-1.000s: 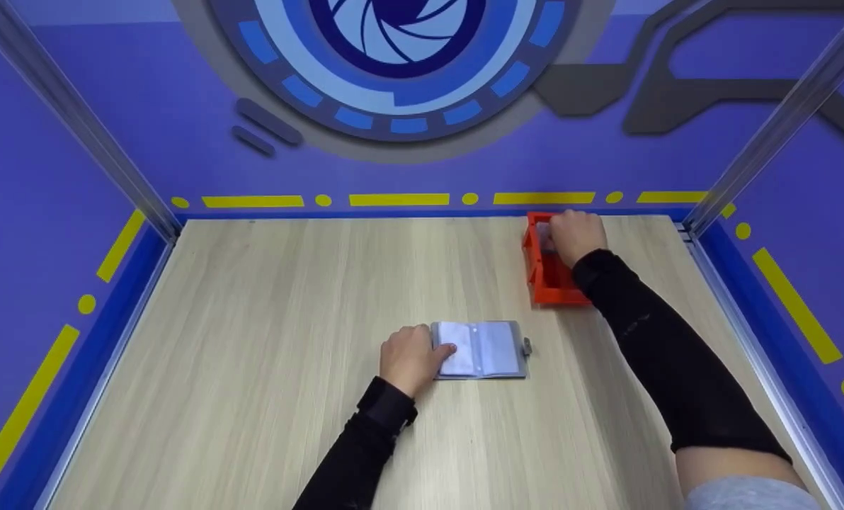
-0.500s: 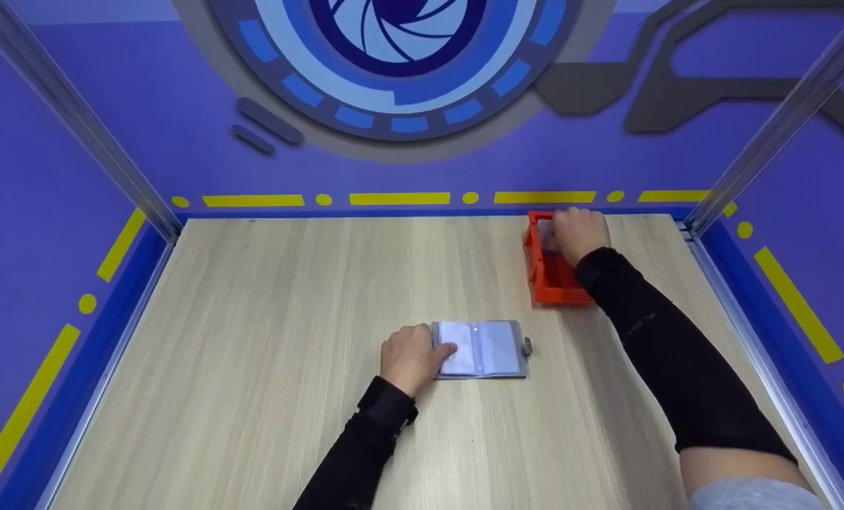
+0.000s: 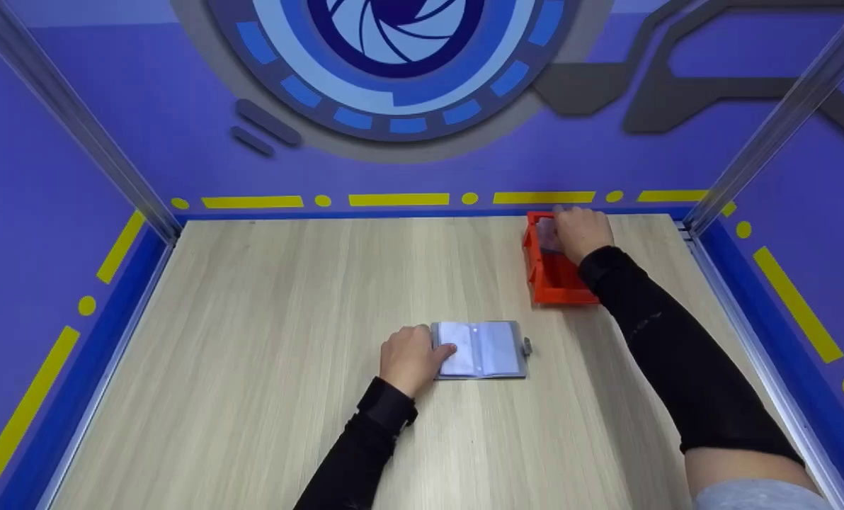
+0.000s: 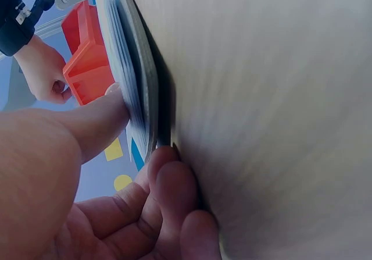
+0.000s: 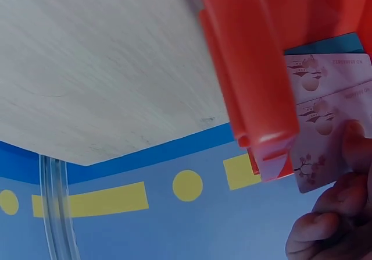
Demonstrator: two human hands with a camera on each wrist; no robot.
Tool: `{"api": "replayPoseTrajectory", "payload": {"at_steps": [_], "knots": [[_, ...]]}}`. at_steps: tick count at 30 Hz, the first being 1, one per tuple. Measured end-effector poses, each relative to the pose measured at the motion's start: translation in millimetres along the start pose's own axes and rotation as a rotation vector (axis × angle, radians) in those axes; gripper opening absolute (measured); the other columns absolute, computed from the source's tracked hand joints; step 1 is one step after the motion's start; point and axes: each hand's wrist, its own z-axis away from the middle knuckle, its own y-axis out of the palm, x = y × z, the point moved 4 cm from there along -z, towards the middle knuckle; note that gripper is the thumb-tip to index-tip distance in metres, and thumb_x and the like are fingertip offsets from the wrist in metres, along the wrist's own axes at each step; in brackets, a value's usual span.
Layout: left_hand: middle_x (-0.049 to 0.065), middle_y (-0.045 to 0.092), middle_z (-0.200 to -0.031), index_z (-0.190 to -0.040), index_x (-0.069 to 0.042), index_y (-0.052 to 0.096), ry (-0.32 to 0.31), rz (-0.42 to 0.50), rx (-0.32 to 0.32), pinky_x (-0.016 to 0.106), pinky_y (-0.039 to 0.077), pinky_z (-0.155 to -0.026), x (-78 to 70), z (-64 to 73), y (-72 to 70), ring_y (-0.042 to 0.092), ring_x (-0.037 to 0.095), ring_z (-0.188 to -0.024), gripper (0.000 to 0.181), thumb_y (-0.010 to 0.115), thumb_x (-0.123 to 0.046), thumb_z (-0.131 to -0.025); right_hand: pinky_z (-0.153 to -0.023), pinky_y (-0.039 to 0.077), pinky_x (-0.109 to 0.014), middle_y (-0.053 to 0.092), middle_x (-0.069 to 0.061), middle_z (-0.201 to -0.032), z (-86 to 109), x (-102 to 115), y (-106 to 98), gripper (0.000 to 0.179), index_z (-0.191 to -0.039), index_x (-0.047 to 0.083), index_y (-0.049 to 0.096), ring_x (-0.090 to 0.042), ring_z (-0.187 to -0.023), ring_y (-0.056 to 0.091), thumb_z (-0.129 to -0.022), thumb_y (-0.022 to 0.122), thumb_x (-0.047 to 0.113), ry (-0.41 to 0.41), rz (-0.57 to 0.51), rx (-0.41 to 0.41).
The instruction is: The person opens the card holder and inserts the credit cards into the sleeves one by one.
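An open card holder booklet (image 3: 483, 350) with clear sleeves lies on the table, a metal snap on its right tab. My left hand (image 3: 409, 360) grips its left edge, thumb (image 4: 107, 117) on the sleeves and fingers curled at the cover's edge. At the back right, my right hand (image 3: 583, 232) is over a red plastic bin (image 3: 567, 295). Its thumb and fingers pinch a pale pinkish card (image 5: 314, 149) printed with a sun and blossoms. Behind that card, a similar card (image 5: 334, 65) and a teal card (image 5: 331, 43) show inside the bin.
The wood-grain table (image 3: 266, 340) is enclosed by blue printed walls (image 3: 146, 106) with yellow marks. The bin stands close to the back wall, and my right forearm (image 3: 677, 354) reaches across the table's right side.
My right hand has shifted slightly right, and a card corner now shows above its fingers. The left hand and the booklet have stayed in place.
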Motion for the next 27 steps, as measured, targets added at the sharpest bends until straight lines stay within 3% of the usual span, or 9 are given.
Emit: {"api": "replayPoseTrajectory", "payload": {"at_steps": [8,14,19,27], "knots": [[-0.003,0.055,-0.069,-0.082,-0.009,0.071,-0.019,0.007,0.018,0.032,0.037,-0.056,-0.4,-0.8,0.6,0.048,0.014,-0.062,0.045,0.087,-0.049,-0.094,-0.076,0.063,-0.057,0.077,-0.023,-0.095,3.3,-4,-7,0.022,-0.112,-0.001,0.073,-0.042,-0.082,0.075,-0.101,0.081,0.016,-0.050,-0.060,0.019],[-0.002,0.057,-0.070,-0.083,-0.009,0.071,-0.030,0.026,0.020,0.034,0.038,-0.057,1.2,0.2,0.6,0.050,0.015,-0.063,0.044,0.087,-0.048,-0.094,-0.080,0.059,-0.053,0.071,-0.017,-0.090,10.2,-9,-19,0.019,-0.110,0.000,0.074,-0.033,-0.079,0.063,-0.101,0.079,0.016,0.037,-0.258,0.047],[0.001,0.062,-0.073,-0.087,-0.007,0.073,-0.023,0.022,0.019,0.036,0.041,-0.059,1.6,1.2,1.3,0.053,0.016,-0.065,0.044,0.086,-0.048,-0.095,-0.073,0.047,-0.048,0.066,-0.018,-0.087,17.6,-12,-34,0.013,-0.099,0.001,0.070,-0.031,-0.076,0.059,-0.107,0.064,0.010,0.084,-0.363,-0.030],[0.003,0.066,-0.074,-0.087,-0.006,0.074,-0.017,0.009,0.015,0.037,0.044,-0.059,-0.5,-0.4,-1.3,0.056,0.016,-0.065,0.044,0.086,-0.047,-0.095,-0.070,0.048,-0.042,0.079,-0.022,-0.104,33.7,11,-62,0.022,-0.113,-0.003,0.075,-0.031,-0.080,0.068,-0.111,0.062,0.016,0.106,-0.526,-0.140]]}}
